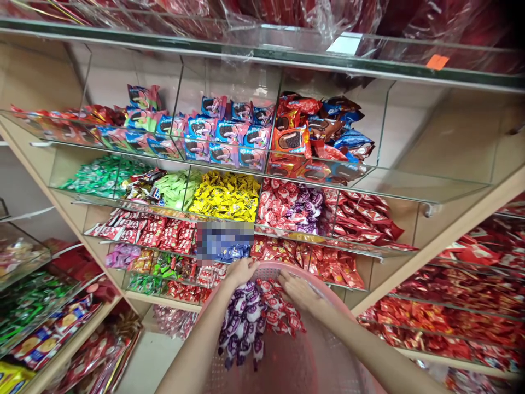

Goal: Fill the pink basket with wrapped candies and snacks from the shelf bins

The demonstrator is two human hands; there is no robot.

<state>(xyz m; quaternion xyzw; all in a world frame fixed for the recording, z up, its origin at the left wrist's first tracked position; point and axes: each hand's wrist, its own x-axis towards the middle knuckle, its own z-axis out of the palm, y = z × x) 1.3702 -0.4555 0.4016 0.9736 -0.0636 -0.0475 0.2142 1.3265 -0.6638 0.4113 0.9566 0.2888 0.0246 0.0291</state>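
A large pink perforated plastic basket [279, 266] stands in front of me, below the shelves. My left hand [241, 272] is closed on its far rim. Inside, beneath that hand, lies a heap of purple-and-white wrapped candies [245, 325]. Red-and-white wrapped candies [283, 309] lie just right of the purple ones. Over on the right, my right hand [298, 289] reaches into the basket with its fingers curled at the red-and-white candies. My wrist and the angle partly hide what those fingers hold.
Glass-divided shelves hold yellow candies [225, 197], green candies [106, 176], packaged cookies [221, 131] and red packets [365, 219]. A bin of mixed red and purple candies [291, 205] sits above the basket. Wooden side panels [459, 224] flank the shelves, with more stocked shelving on both sides.
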